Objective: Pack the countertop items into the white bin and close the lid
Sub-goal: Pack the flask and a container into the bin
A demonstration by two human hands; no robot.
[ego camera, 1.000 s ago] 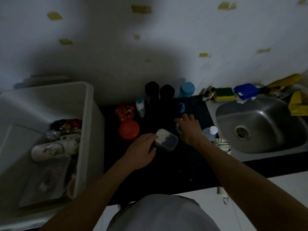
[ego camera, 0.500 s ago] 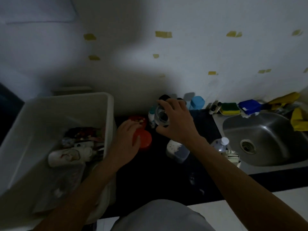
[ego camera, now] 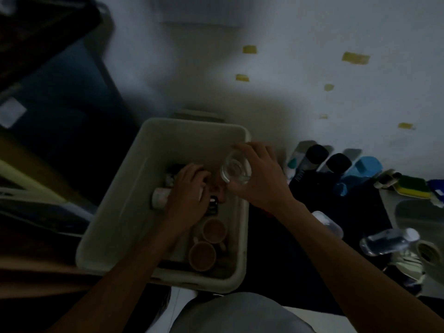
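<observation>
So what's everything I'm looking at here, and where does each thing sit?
white bin: one, white, open, left of the black countertop
brown cups: two, brown, inside the bin, near right corner
white tube: one, white, inside the bin beside the left hand
clear glass: one, see-through, held above the bin's right rim
black-capped bottles: two, dark, against the wall
blue container: one, blue, right of those bottles
sponge: one, green and yellow, behind the sink
clear bottle: one, clear with white cap, on the countertop by the sink
left hand: inside the bin; grip unclear
right hand: grips the glass
</observation>
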